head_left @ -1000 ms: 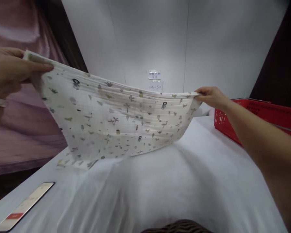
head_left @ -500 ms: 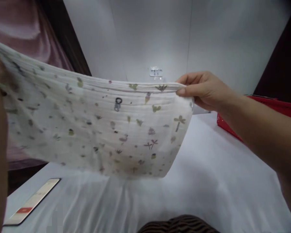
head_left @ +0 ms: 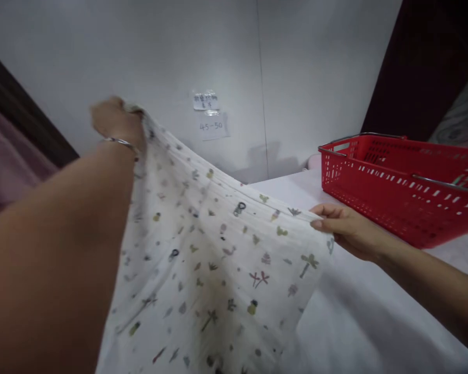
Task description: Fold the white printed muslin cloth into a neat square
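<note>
A thin white muslin cloth, printed with small palms, pineapples and other motifs, hangs between my two hands. My left hand, a bracelet at its wrist, is raised at the upper left and closed on one top corner; its fingers are partly hidden. Lower and to the right, my right hand pinches the other end of the top edge between thumb and fingers. The cloth slopes down from left to right, with loose folds falling below, and its lower part runs out of view.
A red perforated plastic basket with metal handles stands at the right on a white-covered surface. Paper labels, one reading 45-50, are stuck to the pale wall behind. Pink fabric hangs at the left.
My left hand has swung up and inward from the left edge, and the cloth hangs lower. The view has turned right, showing more of the basket; the phone-like device at lower left is out of sight.
</note>
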Action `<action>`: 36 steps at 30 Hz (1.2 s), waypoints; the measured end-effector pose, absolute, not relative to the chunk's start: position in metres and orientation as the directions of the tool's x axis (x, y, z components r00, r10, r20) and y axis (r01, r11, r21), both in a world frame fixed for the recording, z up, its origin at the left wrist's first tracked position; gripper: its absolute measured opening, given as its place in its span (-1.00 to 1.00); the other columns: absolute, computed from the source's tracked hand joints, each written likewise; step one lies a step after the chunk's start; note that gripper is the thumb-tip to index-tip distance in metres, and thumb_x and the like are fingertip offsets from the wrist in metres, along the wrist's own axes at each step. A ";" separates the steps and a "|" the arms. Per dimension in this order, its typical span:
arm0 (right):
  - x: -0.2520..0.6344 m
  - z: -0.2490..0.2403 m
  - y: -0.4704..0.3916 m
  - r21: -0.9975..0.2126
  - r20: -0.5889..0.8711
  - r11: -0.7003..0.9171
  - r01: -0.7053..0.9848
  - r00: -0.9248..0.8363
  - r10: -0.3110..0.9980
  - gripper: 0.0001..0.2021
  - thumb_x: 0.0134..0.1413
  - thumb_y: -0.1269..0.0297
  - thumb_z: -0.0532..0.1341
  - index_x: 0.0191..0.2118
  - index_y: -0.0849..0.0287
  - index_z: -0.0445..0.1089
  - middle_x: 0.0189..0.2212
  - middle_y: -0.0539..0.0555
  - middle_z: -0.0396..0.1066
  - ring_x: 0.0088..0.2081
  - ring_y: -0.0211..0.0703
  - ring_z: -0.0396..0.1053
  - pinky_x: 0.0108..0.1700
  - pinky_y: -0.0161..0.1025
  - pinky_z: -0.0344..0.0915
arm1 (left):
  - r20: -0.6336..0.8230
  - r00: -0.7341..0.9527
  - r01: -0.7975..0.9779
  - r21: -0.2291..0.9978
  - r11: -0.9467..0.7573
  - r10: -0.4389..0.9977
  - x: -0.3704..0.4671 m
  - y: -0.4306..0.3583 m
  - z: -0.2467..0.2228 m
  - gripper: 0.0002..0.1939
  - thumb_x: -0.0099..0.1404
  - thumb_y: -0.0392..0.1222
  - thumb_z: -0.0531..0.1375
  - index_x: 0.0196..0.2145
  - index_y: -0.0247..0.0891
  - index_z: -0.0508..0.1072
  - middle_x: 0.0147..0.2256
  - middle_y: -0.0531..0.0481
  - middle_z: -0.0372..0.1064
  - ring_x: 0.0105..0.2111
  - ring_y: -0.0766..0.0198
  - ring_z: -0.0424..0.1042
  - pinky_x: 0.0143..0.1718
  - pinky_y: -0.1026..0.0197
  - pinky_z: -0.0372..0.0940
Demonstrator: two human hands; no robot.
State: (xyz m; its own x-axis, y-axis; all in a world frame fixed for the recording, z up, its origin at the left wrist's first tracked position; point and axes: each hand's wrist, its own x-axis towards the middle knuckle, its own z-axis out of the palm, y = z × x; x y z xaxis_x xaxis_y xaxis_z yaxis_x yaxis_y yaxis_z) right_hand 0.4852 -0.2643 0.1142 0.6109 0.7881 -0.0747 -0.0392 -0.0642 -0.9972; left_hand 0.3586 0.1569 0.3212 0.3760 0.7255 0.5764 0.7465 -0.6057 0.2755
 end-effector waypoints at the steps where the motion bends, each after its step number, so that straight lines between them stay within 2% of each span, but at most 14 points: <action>1: 0.494 0.097 -0.273 -0.992 -0.123 -0.117 -0.053 0.645 0.754 -0.66 -0.23 0.08 0.36 -0.32 0.19 0.41 -0.45 0.06 0.41 -0.48 -0.23 0.31 -0.45 -0.28 0.25 | 0.597 0.357 0.751 0.273 -0.601 0.718 0.384 0.160 0.300 -0.46 0.32 0.05 -0.02 -0.01 -0.54 0.26 -0.05 0.03 0.36 0.01 0.09 0.26 -0.06 0.13 0.17; 3: 0.509 0.064 -0.292 -0.971 -0.218 -0.223 -0.084 0.689 0.691 -0.67 -0.23 0.06 0.34 -0.35 0.18 0.40 -0.48 0.04 0.38 -0.49 -0.23 0.30 -0.44 -0.28 0.25 | 0.571 0.441 0.719 0.237 -0.653 0.693 0.429 0.159 0.253 -0.44 0.27 0.12 0.02 -0.01 -0.45 0.31 -0.01 -0.03 0.35 -0.03 0.18 0.31 -0.07 0.17 0.20; 5: 0.517 0.036 -0.308 -0.943 -0.300 -0.311 -0.119 0.708 0.639 -0.71 -0.23 0.06 0.32 -0.40 0.16 0.38 -0.52 -0.01 0.34 -0.52 -0.25 0.27 -0.45 -0.29 0.22 | 0.479 0.567 0.669 0.208 -0.714 0.671 0.464 0.149 0.208 -0.44 0.23 0.14 0.08 0.00 -0.37 0.34 -0.01 -0.10 0.36 -0.02 0.16 0.30 -0.04 0.15 0.19; 9: 0.520 0.004 -0.327 -0.903 -0.390 -0.397 -0.166 0.707 0.590 -0.76 -0.23 0.09 0.29 -0.48 0.13 0.34 -0.59 -0.07 0.28 -0.57 -0.26 0.23 -0.51 -0.30 0.16 | 0.348 0.581 0.661 0.327 -0.676 0.736 0.506 0.123 0.147 -0.52 0.18 0.07 0.15 -0.03 -0.27 0.40 -0.06 -0.21 0.39 -0.03 0.03 0.31 -0.08 0.10 0.19; 13: 0.516 -0.002 -0.328 -0.917 -0.333 -0.391 -0.077 0.690 0.643 -0.81 -0.19 0.15 0.26 -0.47 0.14 0.33 -0.56 -0.05 0.29 -0.53 -0.25 0.24 -0.48 -0.29 0.16 | 0.301 0.670 0.577 0.364 -0.731 0.679 0.521 0.100 0.131 -0.62 0.18 0.02 0.15 -0.11 -0.23 0.45 -0.15 -0.18 0.43 -0.13 0.06 0.35 -0.19 0.15 0.19; 15: 0.512 0.000 -0.323 -0.932 -0.261 -0.364 -0.001 0.697 0.668 -0.82 -0.17 0.21 0.25 -0.36 0.13 0.36 -0.55 -0.07 0.26 -0.52 -0.26 0.23 -0.49 -0.30 0.14 | 0.308 0.716 0.533 0.340 -0.775 0.627 0.524 0.087 0.129 -0.66 0.18 0.00 0.14 -0.15 -0.22 0.46 -0.19 -0.17 0.45 -0.17 0.08 0.37 -0.24 0.17 0.18; 18: 0.505 0.009 -0.313 -0.942 -0.198 -0.332 0.056 0.704 0.682 -0.59 -0.12 0.26 0.21 -0.04 0.07 0.31 -0.57 -0.13 0.15 -0.56 -0.29 0.16 -0.55 -0.33 0.10 | 0.310 0.809 0.442 0.240 -0.864 0.500 0.521 0.062 0.122 -0.70 0.18 -0.03 0.14 -0.18 -0.21 0.47 -0.22 -0.16 0.44 -0.20 0.10 0.37 -0.27 0.17 0.16; 22: 0.498 0.033 -0.286 -0.968 -0.159 -0.246 0.046 0.646 0.747 -0.30 -0.12 0.33 0.21 0.22 0.04 0.06 -0.58 -0.16 0.10 -0.57 -0.32 0.15 -0.58 -0.36 0.13 | 0.267 0.923 0.269 0.066 -0.961 0.276 0.501 0.021 0.104 -0.78 0.13 -0.12 0.17 -0.28 -0.22 0.50 -0.28 -0.17 0.40 -0.22 0.08 0.34 -0.24 0.14 0.16; 25: 0.498 0.053 -0.253 -0.978 -0.165 -0.209 0.006 0.594 0.787 -0.08 -0.17 0.38 0.23 0.32 0.02 -0.22 -0.58 -0.16 0.19 -0.59 -0.32 0.19 -0.62 -0.39 0.15 | 0.262 0.951 0.159 0.035 -0.987 0.163 0.480 -0.006 0.095 -0.87 0.09 -0.16 0.19 -0.38 -0.20 0.51 -0.32 -0.14 0.37 -0.20 0.09 0.32 -0.15 0.13 0.14; 28: 0.500 0.068 -0.213 -0.987 -0.151 -0.158 -0.038 0.563 0.812 0.02 -0.21 0.41 0.24 0.34 0.04 -0.37 -0.60 -0.18 0.23 -0.60 -0.31 0.22 -0.63 -0.39 0.18 | 0.283 0.957 0.058 0.015 -0.998 0.059 0.460 -0.021 0.093 -0.87 0.10 -0.18 0.19 -0.37 -0.19 0.51 -0.32 -0.13 0.36 -0.16 0.08 0.30 -0.08 0.11 0.11; 30: 0.499 0.075 -0.189 -0.991 -0.134 -0.119 -0.062 0.544 0.828 0.02 -0.25 0.42 0.25 0.33 0.03 -0.33 -0.61 -0.20 0.22 -0.61 -0.33 0.21 -0.62 -0.40 0.20 | 0.312 0.948 0.048 0.055 -0.997 0.063 0.450 -0.023 0.093 -0.82 0.09 -0.16 0.21 -0.31 -0.20 0.48 -0.29 -0.12 0.36 -0.16 0.08 0.29 -0.07 0.10 0.11; 32: 0.496 0.079 -0.170 -0.995 -0.095 -0.075 -0.059 0.498 0.862 -0.07 -0.28 0.43 0.25 0.28 -0.02 -0.13 -0.56 -0.18 0.26 -0.59 -0.34 0.23 -0.61 -0.41 0.22 | 0.321 0.938 0.087 0.154 -0.984 0.133 0.443 -0.022 0.094 -0.73 0.04 -0.13 0.26 -0.27 -0.22 0.45 -0.27 -0.11 0.37 -0.17 0.08 0.30 -0.08 0.11 0.12; 34: 0.494 0.081 -0.158 -0.998 -0.057 -0.042 -0.043 0.450 0.891 -0.24 -0.33 0.43 0.26 0.13 -0.04 0.11 -0.49 -0.16 0.29 -0.56 -0.35 0.25 -0.61 -0.43 0.23 | 0.302 0.931 0.130 0.244 -0.961 0.203 0.439 -0.019 0.096 -0.67 -0.01 -0.12 0.29 -0.25 -0.23 0.41 -0.28 -0.09 0.38 -0.20 0.09 0.32 -0.09 0.12 0.13; 36: 0.493 0.081 -0.151 -0.998 -0.063 -0.053 -0.035 0.434 0.899 -0.43 -0.35 0.43 0.26 -0.06 0.04 0.23 -0.49 -0.16 0.28 -0.55 -0.36 0.26 -0.61 -0.43 0.24 | 0.275 0.929 0.160 0.307 -0.938 0.249 0.435 -0.016 0.097 -0.66 -0.01 -0.11 0.29 -0.25 -0.23 0.39 -0.32 -0.04 0.41 -0.25 0.13 0.35 -0.14 0.15 0.16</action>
